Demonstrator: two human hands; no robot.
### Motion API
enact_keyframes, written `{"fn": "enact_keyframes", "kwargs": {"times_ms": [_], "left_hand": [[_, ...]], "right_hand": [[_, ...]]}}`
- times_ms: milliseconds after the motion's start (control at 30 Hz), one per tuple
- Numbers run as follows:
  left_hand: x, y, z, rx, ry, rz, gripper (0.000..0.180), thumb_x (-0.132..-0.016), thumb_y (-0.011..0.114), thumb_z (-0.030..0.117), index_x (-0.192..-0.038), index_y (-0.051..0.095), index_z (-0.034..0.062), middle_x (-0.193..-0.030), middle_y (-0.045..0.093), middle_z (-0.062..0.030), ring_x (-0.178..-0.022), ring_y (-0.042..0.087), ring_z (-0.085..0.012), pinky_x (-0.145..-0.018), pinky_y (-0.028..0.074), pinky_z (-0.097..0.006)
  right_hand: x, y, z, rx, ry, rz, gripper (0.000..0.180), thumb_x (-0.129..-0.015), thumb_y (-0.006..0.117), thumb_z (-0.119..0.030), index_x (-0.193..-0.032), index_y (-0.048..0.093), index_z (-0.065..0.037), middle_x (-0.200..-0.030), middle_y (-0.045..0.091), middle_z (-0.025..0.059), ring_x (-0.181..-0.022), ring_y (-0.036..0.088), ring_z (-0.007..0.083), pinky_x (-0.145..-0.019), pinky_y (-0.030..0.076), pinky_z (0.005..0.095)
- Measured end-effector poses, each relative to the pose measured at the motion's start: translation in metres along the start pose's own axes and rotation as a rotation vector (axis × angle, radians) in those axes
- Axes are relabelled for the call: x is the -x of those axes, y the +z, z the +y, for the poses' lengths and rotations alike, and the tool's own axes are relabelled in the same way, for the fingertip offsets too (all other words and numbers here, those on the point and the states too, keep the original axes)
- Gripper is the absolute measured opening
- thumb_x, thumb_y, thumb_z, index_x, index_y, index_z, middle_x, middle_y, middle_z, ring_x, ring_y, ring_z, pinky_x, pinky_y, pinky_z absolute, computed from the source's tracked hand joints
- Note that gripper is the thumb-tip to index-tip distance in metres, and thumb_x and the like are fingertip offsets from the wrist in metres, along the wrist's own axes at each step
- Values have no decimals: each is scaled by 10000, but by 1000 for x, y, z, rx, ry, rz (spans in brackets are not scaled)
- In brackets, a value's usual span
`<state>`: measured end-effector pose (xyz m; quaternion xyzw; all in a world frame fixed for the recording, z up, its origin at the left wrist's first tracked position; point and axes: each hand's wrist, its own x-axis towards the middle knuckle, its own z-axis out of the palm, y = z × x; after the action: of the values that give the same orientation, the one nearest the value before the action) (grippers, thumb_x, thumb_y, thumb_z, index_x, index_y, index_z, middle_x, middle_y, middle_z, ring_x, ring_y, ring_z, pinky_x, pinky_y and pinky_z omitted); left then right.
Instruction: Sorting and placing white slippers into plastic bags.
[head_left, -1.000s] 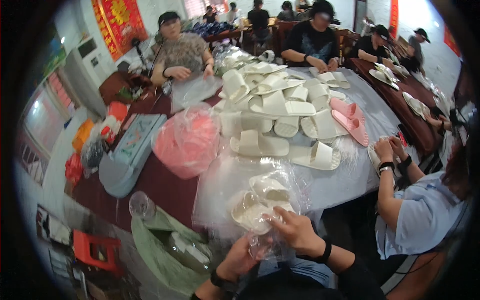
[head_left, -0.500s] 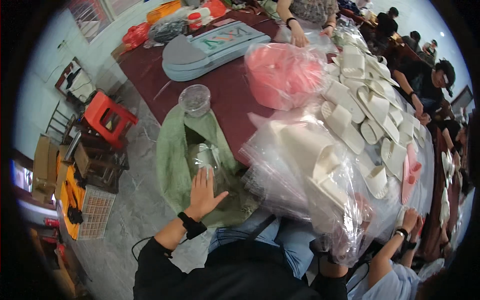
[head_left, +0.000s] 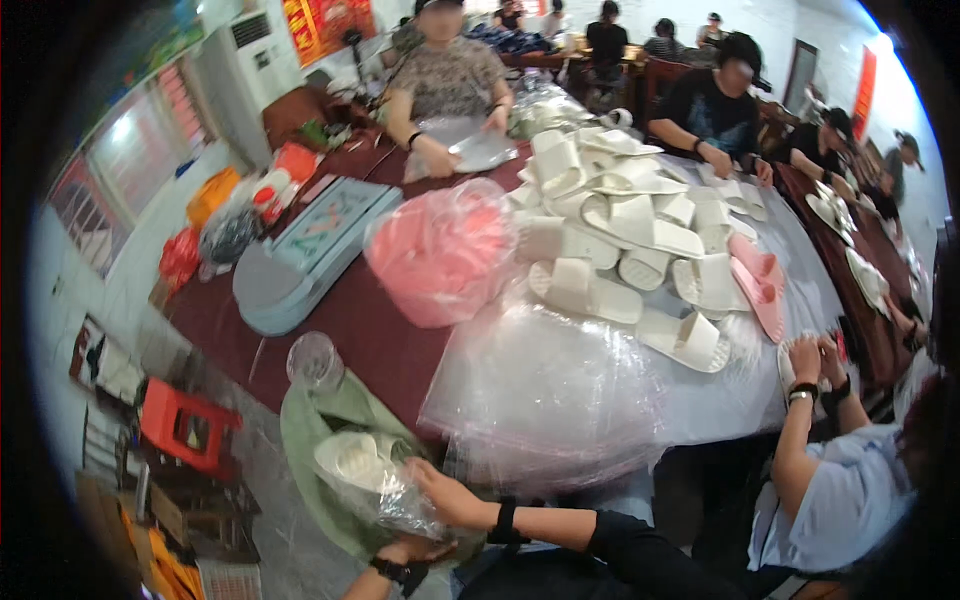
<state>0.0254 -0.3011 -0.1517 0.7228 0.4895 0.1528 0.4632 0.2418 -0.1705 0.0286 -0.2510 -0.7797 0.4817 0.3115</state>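
Note:
A pair of white slippers in a clear plastic bag point(head_left: 372, 466) is over the mouth of a green woven sack point(head_left: 305, 425). My right hand point(head_left: 448, 497) is closed on the bag's right side, its fingers bent against the plastic. At the bag's lower end my left hand point(head_left: 412, 550) grips it, most of its fingers hidden under the film. On the table to the right, clear plastic bags point(head_left: 550, 390) lie in a flat stack, close to a heap of loose white slippers point(head_left: 625, 215).
A clear round tub point(head_left: 315, 360) stands by the sack's top. Beyond it are a pink-filled plastic bag point(head_left: 440, 250) and a grey-blue case point(head_left: 315, 255). A red stool point(head_left: 187, 425) is at left. Co-workers sit across and to the right, one in light blue point(head_left: 835, 490) close by.
The bagged slippers have moved left from above the table to the sack with my right hand. My left hand, open over the sack before, now holds the bag. The view has tilted up.

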Motion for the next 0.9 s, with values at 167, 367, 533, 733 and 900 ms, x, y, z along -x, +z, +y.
{"fn": "enact_keyframes", "kwargs": {"times_ms": [167,367,533,733,900], "left_hand": [[-68,-69,161,-278,-432,-698,573,-908,445,544,-1213,584,79,-1150,613,-189,-1065,571,-343,-907,431,-409],[-59,-82,159,-181,-339,-685,498,-912,464,523,-1192,611,138,-1117,643,-129,-1047,590,-332,-886,454,-401],[-75,-107,266,-111,-534,-754,463,-933,500,430,-1079,663,23,-1150,592,-220,-1068,513,-378,-892,392,-453],[-83,-118,257,-649,-473,-661,486,-872,512,539,-1081,653,123,-940,681,-128,-914,631,-345,-783,491,-429],[-104,-127,278,-522,-204,-53,331,-864,588,402,-961,654,93,-851,657,-134,-818,615,-323,-724,483,-408]], "right_hand": [[52,-2,90,501,1,-383,761,-805,566,-73,-1448,162,-21,-1153,494,368,-1022,555,427,-753,488,483],[61,-1,105,292,154,-699,338,-831,550,-126,-1101,575,76,-821,631,258,-774,601,412,-641,456,490],[67,-5,112,325,7,-603,220,-795,576,-137,-824,630,75,-893,637,240,-788,604,409,-678,473,497],[72,-28,67,533,167,-726,588,-777,595,-162,-1318,423,-7,-1005,620,246,-900,624,375,-708,502,459],[81,-77,18,354,113,-649,428,-830,546,-220,-1174,486,29,-864,634,245,-867,619,408,-701,480,480]]}}
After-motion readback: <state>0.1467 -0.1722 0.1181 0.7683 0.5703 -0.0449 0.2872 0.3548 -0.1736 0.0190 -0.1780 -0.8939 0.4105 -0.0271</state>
